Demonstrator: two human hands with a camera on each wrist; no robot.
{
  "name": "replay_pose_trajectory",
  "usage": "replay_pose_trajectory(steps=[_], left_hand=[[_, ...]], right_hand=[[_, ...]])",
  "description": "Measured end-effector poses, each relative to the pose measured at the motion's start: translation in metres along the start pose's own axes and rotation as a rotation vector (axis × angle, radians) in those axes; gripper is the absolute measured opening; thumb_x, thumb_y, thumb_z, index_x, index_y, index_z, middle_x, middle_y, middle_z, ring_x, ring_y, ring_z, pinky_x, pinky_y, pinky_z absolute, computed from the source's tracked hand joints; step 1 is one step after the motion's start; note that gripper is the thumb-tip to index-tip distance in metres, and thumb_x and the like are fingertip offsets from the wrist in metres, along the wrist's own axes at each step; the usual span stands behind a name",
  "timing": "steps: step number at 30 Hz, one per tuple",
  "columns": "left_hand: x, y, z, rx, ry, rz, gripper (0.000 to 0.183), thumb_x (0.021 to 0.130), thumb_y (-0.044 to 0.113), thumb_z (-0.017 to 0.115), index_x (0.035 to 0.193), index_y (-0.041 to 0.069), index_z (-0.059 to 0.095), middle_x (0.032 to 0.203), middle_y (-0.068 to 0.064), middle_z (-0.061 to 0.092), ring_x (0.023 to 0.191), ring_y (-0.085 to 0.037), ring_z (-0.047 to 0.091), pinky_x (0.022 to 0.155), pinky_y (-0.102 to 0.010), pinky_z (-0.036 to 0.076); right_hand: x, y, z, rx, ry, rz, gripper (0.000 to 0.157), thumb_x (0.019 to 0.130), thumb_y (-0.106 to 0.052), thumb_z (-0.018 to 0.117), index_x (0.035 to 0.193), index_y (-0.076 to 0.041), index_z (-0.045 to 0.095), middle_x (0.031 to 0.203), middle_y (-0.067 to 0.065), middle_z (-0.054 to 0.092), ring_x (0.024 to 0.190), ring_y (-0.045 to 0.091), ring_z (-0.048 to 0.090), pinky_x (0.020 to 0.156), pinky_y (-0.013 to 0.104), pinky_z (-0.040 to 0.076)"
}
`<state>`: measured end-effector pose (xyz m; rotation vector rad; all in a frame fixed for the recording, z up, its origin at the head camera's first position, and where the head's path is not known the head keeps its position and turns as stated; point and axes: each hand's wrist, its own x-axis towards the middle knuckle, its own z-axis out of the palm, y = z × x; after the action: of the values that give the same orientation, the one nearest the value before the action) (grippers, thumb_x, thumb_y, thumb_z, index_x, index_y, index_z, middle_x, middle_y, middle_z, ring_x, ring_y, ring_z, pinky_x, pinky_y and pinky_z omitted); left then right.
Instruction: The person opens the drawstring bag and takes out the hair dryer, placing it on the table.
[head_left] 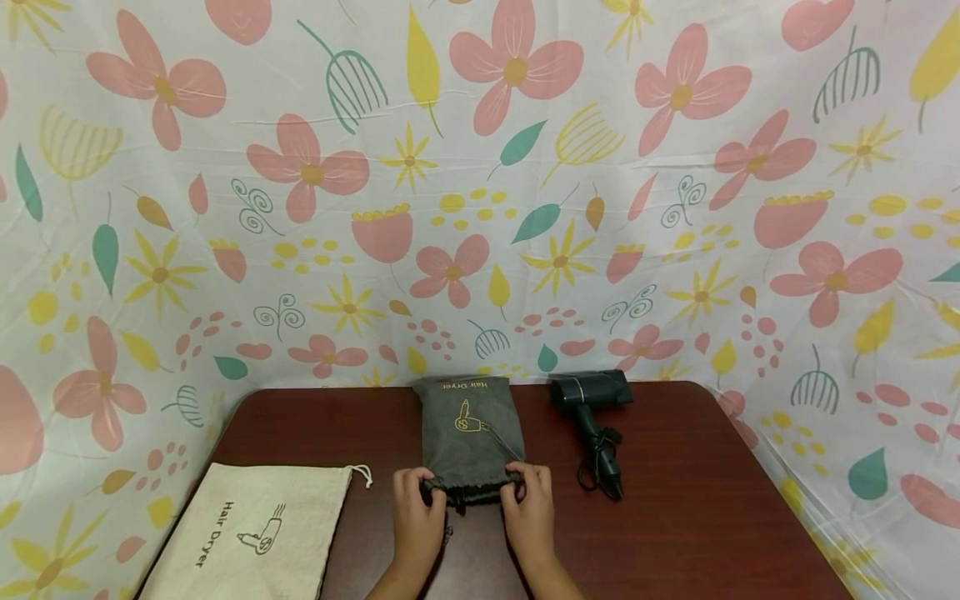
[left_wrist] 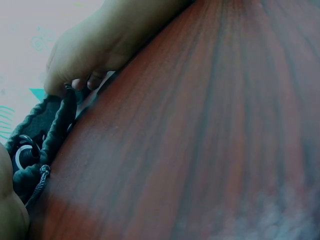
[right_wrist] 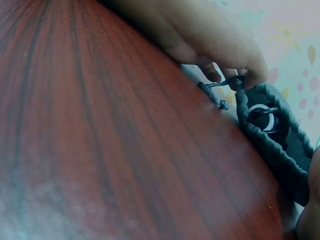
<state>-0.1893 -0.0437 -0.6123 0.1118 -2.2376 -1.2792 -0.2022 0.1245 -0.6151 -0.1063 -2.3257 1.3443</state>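
A dark grey drawstring bag (head_left: 444,450) with a gold hair dryer print lies on the table, its mouth towards me. My left hand (head_left: 420,517) pinches the left side of the gathered rim between thumb and fingers. On the opposite side, my right hand (head_left: 531,518) grips the rim the same way. Between them the mouth gapes, as both wrist views show. Inside sits a dark item with a pale ring (right_wrist: 272,121) and a loop of black cord; most of it is hidden by the cloth. A knotted drawstring (left_wrist: 41,182) hangs beside my left hand.
A black hair dryer (head_left: 588,396) with its cord bundled round the handle lies right of the bag. At the left, a cream drawstring bag (head_left: 277,492) printed "Hair Dryer" lies flat. The dark red table (head_left: 675,492) backs onto a flower-patterned curtain (head_left: 480,275).
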Motion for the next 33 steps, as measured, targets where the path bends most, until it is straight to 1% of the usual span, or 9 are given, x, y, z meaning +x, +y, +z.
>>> replay_pose_trajectory(steps=[4, 7, 10, 16, 21, 28, 33], left_hand=[[0.0, 0.0, 0.0, 0.021, -0.019, -0.023, 0.032, 0.078, -0.003, 0.069, 0.101, 0.014, 0.055, 0.103, -0.003, 0.045, 0.085, -0.013, 0.05, 0.069, -0.027, 0.046], [0.0, -0.001, 0.001, 0.035, -0.018, -0.024, 0.036, 0.075, -0.002, 0.074, 0.102, 0.014, 0.055, 0.104, -0.003, 0.045, 0.088, -0.015, 0.053, 0.072, -0.031, 0.048], [0.0, -0.001, 0.0, 0.034, -0.017, -0.023, 0.037, 0.075, -0.004, 0.074, 0.102, 0.014, 0.055, 0.104, -0.003, 0.045, 0.09, -0.015, 0.054, 0.074, -0.032, 0.049], [0.0, -0.001, -0.001, 0.009, -0.029, -0.029, 0.032, 0.08, -0.005, 0.069, 0.102, 0.014, 0.055, 0.104, -0.004, 0.044, 0.087, -0.014, 0.05, 0.071, -0.027, 0.046], [0.0, -0.001, -0.002, -0.016, -0.03, -0.038, 0.028, 0.085, -0.005, 0.063, 0.103, 0.014, 0.055, 0.106, -0.005, 0.044, 0.088, -0.013, 0.047, 0.07, -0.026, 0.044], [0.0, -0.004, -0.001, -0.038, -0.012, -0.016, 0.022, 0.091, -0.006, 0.057, 0.103, 0.012, 0.056, 0.107, -0.005, 0.046, 0.085, -0.01, 0.046, 0.068, -0.023, 0.045], [0.001, -0.005, -0.003, -0.043, 0.006, 0.011, 0.02, 0.094, -0.007, 0.052, 0.103, 0.01, 0.058, 0.106, -0.007, 0.047, 0.084, -0.009, 0.046, 0.07, -0.024, 0.046]], right_hand=[[0.0, 0.001, 0.002, -0.008, 0.016, -0.026, 0.033, 0.082, 0.005, 0.066, 0.105, -0.018, 0.068, 0.098, 0.001, 0.047, 0.068, 0.005, 0.043, 0.059, 0.019, 0.041], [0.0, 0.002, 0.003, -0.017, 0.032, -0.053, 0.034, 0.079, 0.007, 0.07, 0.104, -0.016, 0.068, 0.098, 0.002, 0.047, 0.072, 0.008, 0.045, 0.06, 0.019, 0.042], [0.0, 0.003, 0.003, -0.018, 0.031, -0.058, 0.035, 0.078, 0.008, 0.07, 0.104, -0.015, 0.067, 0.099, 0.003, 0.046, 0.073, 0.008, 0.045, 0.061, 0.019, 0.041], [-0.001, 0.004, 0.003, -0.014, 0.029, -0.043, 0.034, 0.081, 0.009, 0.067, 0.104, -0.017, 0.067, 0.1, 0.002, 0.044, 0.073, 0.004, 0.04, 0.06, 0.019, 0.04], [0.0, 0.004, 0.002, 0.014, 0.041, -0.035, 0.033, 0.083, 0.009, 0.064, 0.103, -0.017, 0.067, 0.1, 0.002, 0.043, 0.072, 0.004, 0.04, 0.06, 0.019, 0.04], [0.003, 0.007, 0.0, 0.037, 0.116, -0.049, 0.031, 0.083, 0.011, 0.06, 0.1, -0.013, 0.069, 0.099, 0.007, 0.046, 0.072, 0.004, 0.041, 0.063, 0.015, 0.038], [0.004, 0.011, -0.001, 0.057, 0.125, -0.045, 0.03, 0.085, 0.012, 0.058, 0.1, -0.011, 0.068, 0.099, 0.007, 0.046, 0.074, 0.004, 0.04, 0.064, 0.014, 0.036]])
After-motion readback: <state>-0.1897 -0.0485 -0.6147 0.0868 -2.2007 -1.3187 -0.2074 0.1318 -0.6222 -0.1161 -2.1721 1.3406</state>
